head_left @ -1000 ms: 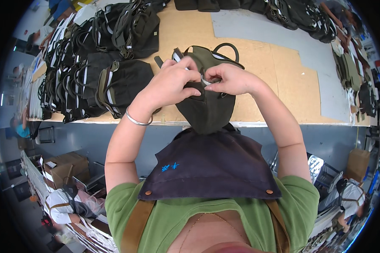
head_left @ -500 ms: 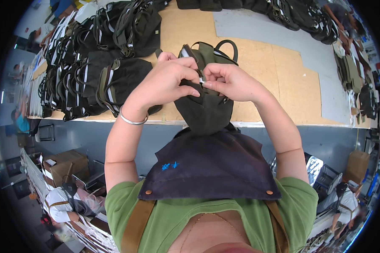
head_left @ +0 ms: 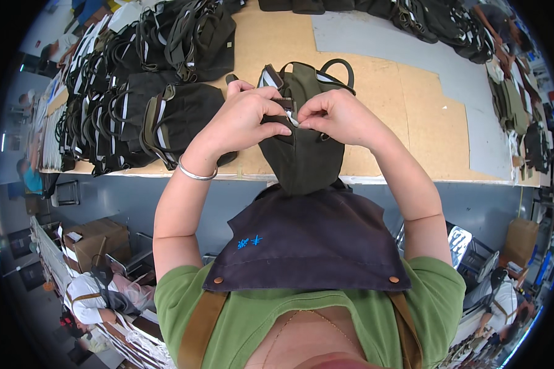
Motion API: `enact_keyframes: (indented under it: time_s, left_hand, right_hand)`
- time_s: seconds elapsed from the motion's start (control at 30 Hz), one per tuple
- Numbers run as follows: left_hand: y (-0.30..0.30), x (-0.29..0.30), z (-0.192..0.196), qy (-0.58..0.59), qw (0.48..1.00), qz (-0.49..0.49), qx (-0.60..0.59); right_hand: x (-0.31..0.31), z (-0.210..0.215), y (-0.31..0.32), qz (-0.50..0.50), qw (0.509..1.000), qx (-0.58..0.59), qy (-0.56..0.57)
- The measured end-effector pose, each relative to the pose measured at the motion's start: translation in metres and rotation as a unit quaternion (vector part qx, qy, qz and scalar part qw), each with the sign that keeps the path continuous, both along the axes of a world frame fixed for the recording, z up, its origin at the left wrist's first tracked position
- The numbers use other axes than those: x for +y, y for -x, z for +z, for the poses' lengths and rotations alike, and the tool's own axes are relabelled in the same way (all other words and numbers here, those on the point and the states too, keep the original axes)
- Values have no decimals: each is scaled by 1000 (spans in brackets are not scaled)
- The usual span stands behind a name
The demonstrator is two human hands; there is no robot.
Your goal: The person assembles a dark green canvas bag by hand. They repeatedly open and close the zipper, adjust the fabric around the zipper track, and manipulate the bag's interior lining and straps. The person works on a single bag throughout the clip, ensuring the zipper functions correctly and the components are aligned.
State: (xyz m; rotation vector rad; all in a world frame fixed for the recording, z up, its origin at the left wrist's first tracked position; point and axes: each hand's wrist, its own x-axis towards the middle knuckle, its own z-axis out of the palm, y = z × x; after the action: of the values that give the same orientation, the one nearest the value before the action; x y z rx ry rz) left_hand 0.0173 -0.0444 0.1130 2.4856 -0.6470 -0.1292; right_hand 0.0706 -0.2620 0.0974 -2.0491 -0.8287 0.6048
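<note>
A dark olive fabric bag (head_left: 303, 160) with loop handles rests at the near edge of the table, its base toward me. My left hand (head_left: 250, 117) is closed on the bag's opening edge, thumb and fingers gripping the cloth beside a brown zipper (head_left: 283, 103). With thumb and forefinger my right hand (head_left: 335, 118) pinches a small white piece (head_left: 292, 120) at the same opening; what kind of piece it is I cannot make out. Both hands meet over the bag's upper part, and the curled fingers hide some of the opening.
Piles of similar dark bags (head_left: 123, 123) cover the table's left side, with more bags (head_left: 437, 31) along the far right. Grey sheeting (head_left: 375, 43) lies on part of the wooden tabletop (head_left: 406, 123). People in white shirts (head_left: 86, 295) work behind me on both sides.
The bag has shifted slightly right. My right hand has moved up a little, and more of the zipper and the white piece shows between my hands.
</note>
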Motion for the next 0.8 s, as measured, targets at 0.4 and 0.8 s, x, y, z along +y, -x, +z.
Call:
enact_keyframes:
  time_s: [0.4, 0.8]
  left_hand:
    - [1, -1, -2, -23, 1000, -3, 5]
    - [2, -4, 0, -47, 999, -3, 14]
  right_hand:
    - [1, 7, 7, 34, 999, -41, 8]
    - [1, 5, 15, 15, 999, -48, 8]
